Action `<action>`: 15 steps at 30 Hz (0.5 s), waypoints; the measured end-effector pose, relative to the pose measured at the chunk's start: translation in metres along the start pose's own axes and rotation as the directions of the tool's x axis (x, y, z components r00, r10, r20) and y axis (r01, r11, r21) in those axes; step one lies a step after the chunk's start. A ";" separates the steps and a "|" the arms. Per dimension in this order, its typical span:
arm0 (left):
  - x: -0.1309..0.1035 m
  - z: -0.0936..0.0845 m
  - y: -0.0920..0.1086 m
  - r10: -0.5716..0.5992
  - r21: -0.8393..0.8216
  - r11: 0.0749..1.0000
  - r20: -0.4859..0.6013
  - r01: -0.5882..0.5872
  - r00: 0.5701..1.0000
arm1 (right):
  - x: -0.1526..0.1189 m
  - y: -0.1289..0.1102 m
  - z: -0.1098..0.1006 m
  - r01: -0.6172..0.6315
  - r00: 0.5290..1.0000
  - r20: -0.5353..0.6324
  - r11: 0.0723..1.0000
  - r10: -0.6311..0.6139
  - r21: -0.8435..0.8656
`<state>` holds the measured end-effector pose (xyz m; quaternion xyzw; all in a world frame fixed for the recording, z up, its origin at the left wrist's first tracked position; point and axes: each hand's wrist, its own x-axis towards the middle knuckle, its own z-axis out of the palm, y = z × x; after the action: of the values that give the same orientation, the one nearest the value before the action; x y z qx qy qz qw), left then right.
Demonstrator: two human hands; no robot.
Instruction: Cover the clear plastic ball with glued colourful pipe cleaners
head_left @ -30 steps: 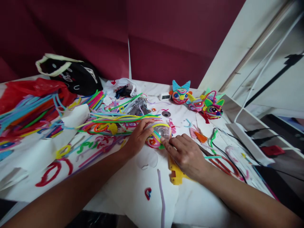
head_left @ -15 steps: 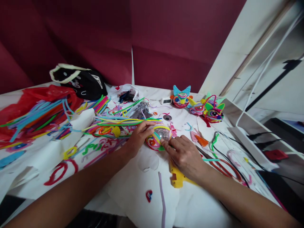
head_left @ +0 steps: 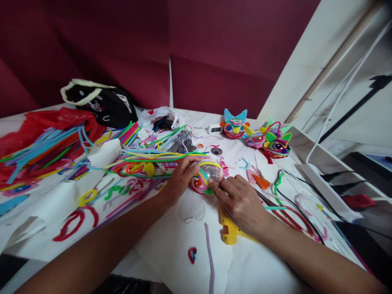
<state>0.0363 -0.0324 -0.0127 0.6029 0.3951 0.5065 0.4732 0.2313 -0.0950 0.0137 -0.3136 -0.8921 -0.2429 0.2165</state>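
Your left hand (head_left: 180, 179) gripped the clear-domed ornament (head_left: 214, 173) at its left edge, above the white sheet (head_left: 183, 261); your right hand (head_left: 241, 200) was curled, a fingertip pressing its front, though whether it pinched anything could not be told. Uneven pressure could have skewed the strips or rolled the smooth dome; a dropped wrist could have knocked the yellow tool (head_left: 229, 234).

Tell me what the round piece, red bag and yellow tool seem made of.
Round piece: clear, glossy shell, probably plastic, being see-through; its coloured strips look fuzzy, like pipe cleaners. Red bag: thin, shiny plastic, going by its crinkles. Yellow tool: likely hard plastic, evenly coloured, though partly hidden under the right hand.
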 end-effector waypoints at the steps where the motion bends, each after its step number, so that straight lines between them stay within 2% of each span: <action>1: 0.000 0.000 0.000 -0.006 -0.001 1.000 0.000 0.006 1.000 | 0.000 0.000 0.000 -0.001 1.000 -0.004 1.000 0.001 0.004; 7: 0.001 0.000 0.000 0.009 -0.025 1.000 -0.004 -0.009 1.000 | 0.000 0.000 0.001 -0.001 1.000 -0.014 1.000 0.001 0.002; 15: 0.001 0.001 0.002 -0.034 -0.023 0.999 -0.007 0.034 0.999 | 0.000 -0.001 0.001 0.005 1.000 -0.007 1.000 -0.005 -0.002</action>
<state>0.0377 -0.0323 -0.0106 0.5886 0.4013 0.5050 0.4873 0.2308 -0.0953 0.0129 -0.3109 -0.8917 -0.2457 0.2188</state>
